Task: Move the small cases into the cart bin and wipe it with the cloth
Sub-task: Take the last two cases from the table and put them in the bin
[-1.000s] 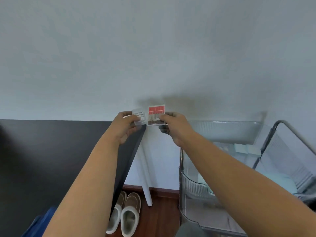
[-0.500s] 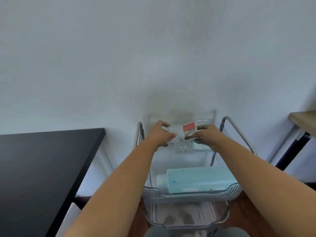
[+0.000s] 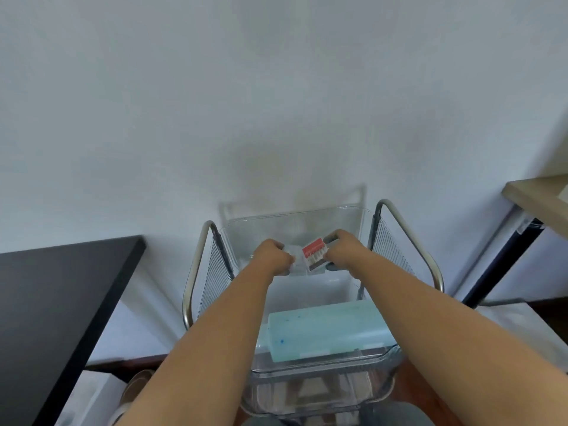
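- Nearest me, a pale blue pack lay flat along the front of the cart's clear bin, which left the back half of the bin free for anything new.
- Both forearms reached over that pack, I'd say so the cases could go down behind it, not on top.
- The left hand was curled round a clear case, gripping it at its left edge.
- The right hand pinched a red case by its right edge; the two cases touched, held side by side, likely so both could be set down together.
- The cases hung over the bin's back half; whether they already touched its floor I could not tell.
- No cloth was in sight, so the wiping seemed yet to come.
- Off to the left stood a black bench, and behind everything the plain wall.
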The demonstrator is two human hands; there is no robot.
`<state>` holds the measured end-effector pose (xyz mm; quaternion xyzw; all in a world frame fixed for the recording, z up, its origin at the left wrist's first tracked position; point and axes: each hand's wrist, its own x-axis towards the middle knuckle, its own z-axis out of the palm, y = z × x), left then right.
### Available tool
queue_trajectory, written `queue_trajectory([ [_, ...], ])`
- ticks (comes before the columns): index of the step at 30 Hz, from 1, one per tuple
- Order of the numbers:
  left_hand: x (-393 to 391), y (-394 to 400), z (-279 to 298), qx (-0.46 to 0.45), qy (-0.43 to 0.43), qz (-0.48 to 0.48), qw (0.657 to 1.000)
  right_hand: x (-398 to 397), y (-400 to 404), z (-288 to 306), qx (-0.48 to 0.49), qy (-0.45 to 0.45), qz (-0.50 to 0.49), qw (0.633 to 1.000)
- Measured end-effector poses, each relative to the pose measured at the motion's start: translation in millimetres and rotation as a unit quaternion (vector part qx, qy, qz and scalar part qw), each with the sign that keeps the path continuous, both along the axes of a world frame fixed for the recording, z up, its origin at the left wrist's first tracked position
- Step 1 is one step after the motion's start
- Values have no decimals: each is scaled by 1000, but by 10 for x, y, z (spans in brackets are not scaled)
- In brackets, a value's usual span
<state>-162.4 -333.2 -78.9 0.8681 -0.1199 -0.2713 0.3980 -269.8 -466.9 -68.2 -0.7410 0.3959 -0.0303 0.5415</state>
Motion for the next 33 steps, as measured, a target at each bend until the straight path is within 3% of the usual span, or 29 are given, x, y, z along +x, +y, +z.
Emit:
queue_trajectory([
  [9, 63, -72, -146, 24, -61, 8, 998, 2, -16, -109, -103, 42, 48, 993],
  [16, 51, -61, -189, 14, -80, 14, 997, 31, 37, -180, -239, 91, 128, 958],
  [33, 36, -45, -216, -5, -102, 15, 995, 20, 20, -234, -287, 76, 130, 946],
])
